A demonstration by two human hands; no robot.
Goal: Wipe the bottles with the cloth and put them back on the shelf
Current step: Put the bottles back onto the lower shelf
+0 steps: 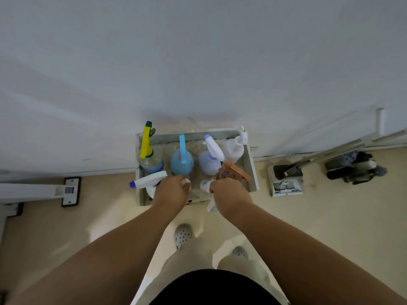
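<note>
Head view: a person's right hand (229,194) grips the white cloth (211,205) beside the orange-trigger bottle (233,172) near the shelf's (253,172) front right corner. The left hand (170,191) curls around what is apparently a white bottle top (186,182) at the front edge. Other bottles (182,161) stand inside the shelf, and how many have been wiped cannot be told.

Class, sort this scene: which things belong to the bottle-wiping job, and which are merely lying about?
Job: shelf; yellow-trigger bottle; blue bottle; orange-trigger bottle, held by the right hand; white cloth, apparently, under that hand; left hand at the shelf.
Lying about: long-handled floor tool; dark bundle beside it.
</note>
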